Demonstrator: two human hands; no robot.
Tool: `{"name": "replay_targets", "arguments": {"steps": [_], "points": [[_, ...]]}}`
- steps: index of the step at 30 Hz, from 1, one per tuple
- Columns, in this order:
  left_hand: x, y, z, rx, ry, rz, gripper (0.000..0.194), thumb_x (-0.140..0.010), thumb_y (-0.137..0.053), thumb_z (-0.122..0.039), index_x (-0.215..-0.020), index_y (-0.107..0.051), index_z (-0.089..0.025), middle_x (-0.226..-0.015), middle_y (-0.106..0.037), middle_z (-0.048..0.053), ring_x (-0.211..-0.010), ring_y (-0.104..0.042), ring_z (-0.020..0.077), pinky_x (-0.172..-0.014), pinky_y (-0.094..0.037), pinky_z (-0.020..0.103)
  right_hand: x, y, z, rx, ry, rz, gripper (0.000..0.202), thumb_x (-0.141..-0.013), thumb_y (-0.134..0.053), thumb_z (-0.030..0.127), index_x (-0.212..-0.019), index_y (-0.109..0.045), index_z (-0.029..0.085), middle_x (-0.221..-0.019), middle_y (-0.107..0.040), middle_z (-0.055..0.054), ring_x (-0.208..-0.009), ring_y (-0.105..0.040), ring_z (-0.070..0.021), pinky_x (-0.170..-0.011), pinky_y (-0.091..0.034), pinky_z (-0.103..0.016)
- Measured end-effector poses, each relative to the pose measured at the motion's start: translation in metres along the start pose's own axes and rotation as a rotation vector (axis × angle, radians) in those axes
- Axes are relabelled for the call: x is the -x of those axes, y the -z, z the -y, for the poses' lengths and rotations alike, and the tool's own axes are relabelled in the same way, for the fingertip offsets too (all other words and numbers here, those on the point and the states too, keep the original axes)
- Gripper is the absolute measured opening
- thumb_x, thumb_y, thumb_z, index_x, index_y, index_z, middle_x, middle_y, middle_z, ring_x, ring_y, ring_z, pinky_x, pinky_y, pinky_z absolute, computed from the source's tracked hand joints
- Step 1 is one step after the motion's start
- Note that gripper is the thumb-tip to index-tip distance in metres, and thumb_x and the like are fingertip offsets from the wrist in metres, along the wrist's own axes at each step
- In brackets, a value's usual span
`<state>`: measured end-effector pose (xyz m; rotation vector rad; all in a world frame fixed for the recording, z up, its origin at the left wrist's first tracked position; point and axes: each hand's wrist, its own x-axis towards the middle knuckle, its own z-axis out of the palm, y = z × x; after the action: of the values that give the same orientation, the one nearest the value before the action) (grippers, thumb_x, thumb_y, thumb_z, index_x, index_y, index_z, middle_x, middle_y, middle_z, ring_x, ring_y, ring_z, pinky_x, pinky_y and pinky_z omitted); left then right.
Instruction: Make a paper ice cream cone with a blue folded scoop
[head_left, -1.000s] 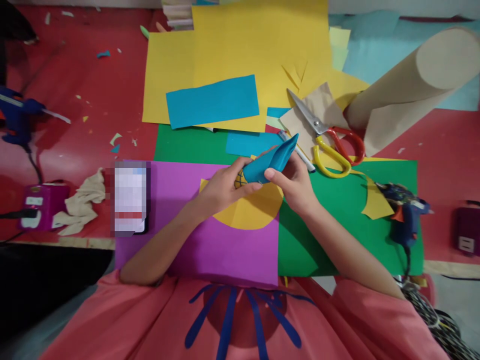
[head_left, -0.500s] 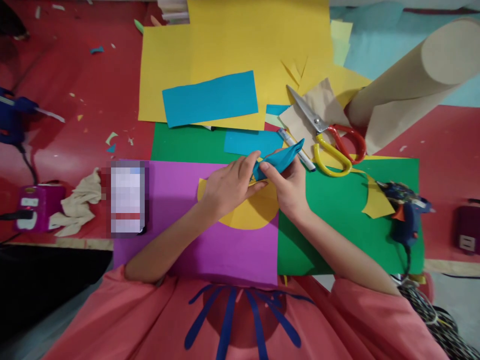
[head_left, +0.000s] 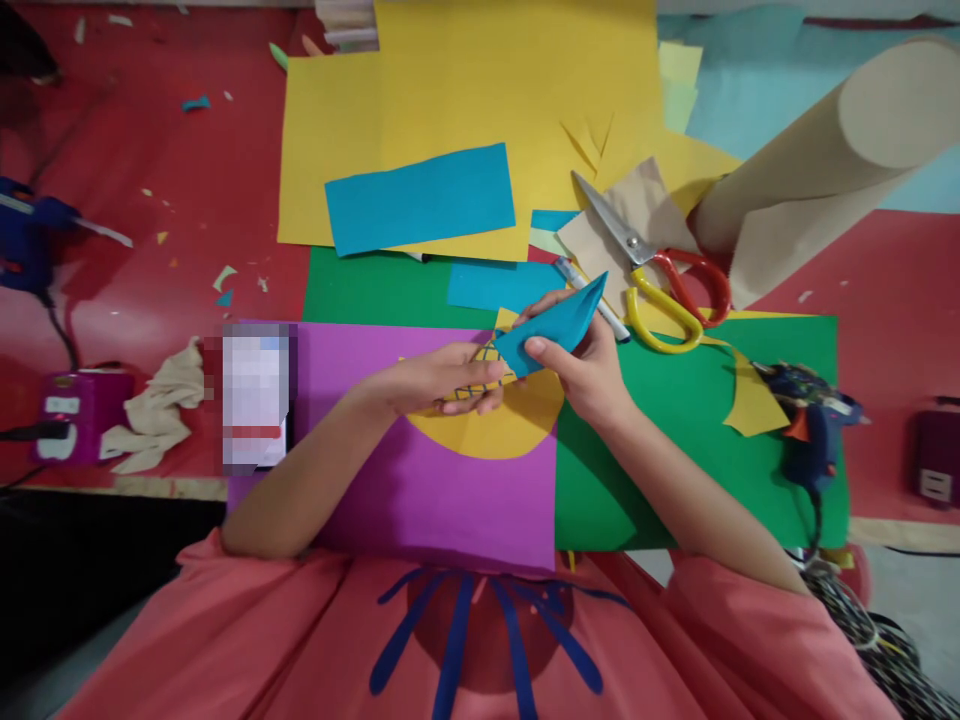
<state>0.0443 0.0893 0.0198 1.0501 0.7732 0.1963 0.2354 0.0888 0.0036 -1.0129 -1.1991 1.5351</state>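
Observation:
A small paper craft piece has a folded, pointed blue part (head_left: 559, 328) joined to a yellow part with dark crossed lines (head_left: 489, 353). My left hand (head_left: 439, 374) is closed around the yellow lined part, thumb on top and fingers beneath. On the blue part, my right hand (head_left: 596, 375) presses its thumb to the front face while its fingers go behind. The blue tip points up and to the right. Just below both hands lies a rounded yellow paper (head_left: 510, 435) on a purple sheet (head_left: 450, 510). Part of the lined section is hidden by my left fingers.
Scissors (head_left: 634, 245) and a marker (head_left: 592, 300) lie beyond my right hand. A brown paper roll (head_left: 795, 160) leans at the right. Glue guns stand at the left (head_left: 26, 235) and right (head_left: 821, 445). A phone (head_left: 255, 400) lies left; a blue strip (head_left: 420, 200) is farther back.
My left hand has shifted down and left, off the blue part and onto the yellow lined part, which now shows. The blue part looks more opened out; my right hand keeps its hold.

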Motion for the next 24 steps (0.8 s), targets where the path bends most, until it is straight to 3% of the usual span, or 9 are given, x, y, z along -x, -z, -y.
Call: {"name": "replay_targets", "arguments": {"steps": [2, 4, 6, 9, 11, 13, 18, 21, 24], "points": [[-0.003, -0.003, 0.001, -0.027, -0.012, -0.093, 0.047, -0.078, -0.059, -0.067, -0.082, -0.057, -0.020, -0.056, -0.048, -0.004, -0.034, -0.028, 0.0034, -0.032, -0.018, 0.020, 0.000, -0.002, 0.001, 0.022, -0.004, -0.029, 0.039, -0.071, -0.078, 0.049, -0.091, -0.055, 0.025, -0.089, -0.064, 0.000, -0.078, -0.062, -0.0163, -0.068, -0.054, -0.031], [-0.005, -0.006, 0.004, -0.106, -0.054, -0.198, 0.048, -0.076, -0.062, -0.067, -0.087, -0.057, -0.020, -0.054, -0.044, -0.006, -0.037, -0.031, 0.0048, -0.034, -0.023, 0.020, -0.001, -0.003, 0.003, 0.057, -0.006, -0.080, 0.040, -0.069, -0.078, 0.052, -0.087, -0.054, 0.025, -0.082, -0.061, 0.001, -0.073, -0.059, -0.0155, -0.064, -0.053, -0.031], [-0.006, -0.008, 0.006, -0.241, -0.121, -0.300, 0.050, -0.077, -0.060, -0.066, -0.099, -0.060, -0.021, -0.059, -0.050, -0.004, -0.044, -0.043, 0.0076, -0.040, -0.033, 0.021, 0.000, -0.003, 0.003, 0.081, -0.001, -0.112, 0.041, -0.069, -0.078, 0.052, -0.086, -0.053, 0.025, -0.079, -0.059, 0.001, -0.072, -0.058, -0.0158, -0.065, -0.053, -0.032], [-0.006, -0.007, 0.009, -0.408, -0.188, -0.393, 0.053, -0.079, -0.060, -0.064, -0.111, -0.061, -0.022, -0.086, -0.066, 0.002, -0.072, -0.061, 0.0141, -0.058, -0.047, 0.023, 0.001, -0.001, 0.002, 0.066, 0.059, -0.063, 0.036, -0.071, -0.078, 0.047, -0.087, -0.054, 0.025, -0.085, -0.062, 0.000, -0.081, -0.061, -0.0175, -0.076, -0.055, -0.035], [-0.006, -0.006, 0.011, -0.385, -0.202, -0.386, 0.054, -0.079, -0.062, -0.062, -0.113, -0.060, -0.021, -0.099, -0.067, 0.005, -0.084, -0.062, 0.0166, -0.065, -0.050, 0.025, 0.002, 0.001, 0.003, 0.036, 0.121, -0.007, 0.032, -0.073, -0.078, 0.042, -0.088, -0.054, 0.025, -0.094, -0.064, -0.002, -0.094, -0.063, -0.0191, -0.085, -0.054, -0.038], [-0.006, -0.005, 0.013, -0.309, -0.196, -0.352, 0.053, -0.078, -0.063, -0.061, -0.112, -0.059, -0.020, -0.097, -0.065, 0.005, -0.079, -0.060, 0.0150, -0.060, -0.048, 0.023, 0.003, 0.003, 0.004, 0.005, 0.143, 0.045, 0.029, -0.075, -0.077, 0.038, -0.088, -0.054, 0.026, -0.101, -0.065, -0.002, -0.102, -0.063, -0.0202, -0.090, -0.053, -0.040], [-0.004, -0.005, 0.012, -0.177, -0.150, -0.250, 0.054, -0.074, -0.066, -0.064, -0.101, -0.056, -0.019, -0.072, -0.052, -0.002, -0.052, -0.042, 0.0073, -0.043, -0.035, 0.021, 0.003, 0.006, 0.012, -0.022, 0.060, 0.178, 0.033, -0.075, -0.075, 0.040, -0.089, -0.049, 0.026, -0.092, -0.069, -0.001, -0.090, -0.067, -0.0204, -0.083, -0.056, -0.041], [-0.003, -0.007, 0.010, -0.120, -0.113, -0.194, 0.058, -0.070, -0.066, -0.070, -0.096, -0.053, -0.019, -0.064, -0.044, -0.005, -0.047, -0.035, 0.0057, -0.040, -0.030, 0.020, 0.001, 0.007, 0.015, -0.026, 0.070, 0.219, 0.032, -0.076, -0.075, 0.038, -0.088, -0.048, 0.026, -0.089, -0.068, -0.001, -0.090, -0.067, -0.0198, -0.083, -0.056, -0.039], [-0.004, -0.008, 0.012, -0.128, -0.129, -0.222, 0.059, -0.073, -0.064, -0.069, -0.104, -0.054, -0.020, -0.063, -0.043, -0.006, -0.047, -0.034, 0.0059, -0.041, -0.030, 0.020, -0.001, 0.007, 0.016, -0.027, 0.063, 0.265, 0.030, -0.077, -0.075, 0.032, -0.091, -0.049, 0.025, -0.091, -0.067, -0.001, -0.088, -0.066, -0.0180, -0.082, -0.055, -0.036]]}}
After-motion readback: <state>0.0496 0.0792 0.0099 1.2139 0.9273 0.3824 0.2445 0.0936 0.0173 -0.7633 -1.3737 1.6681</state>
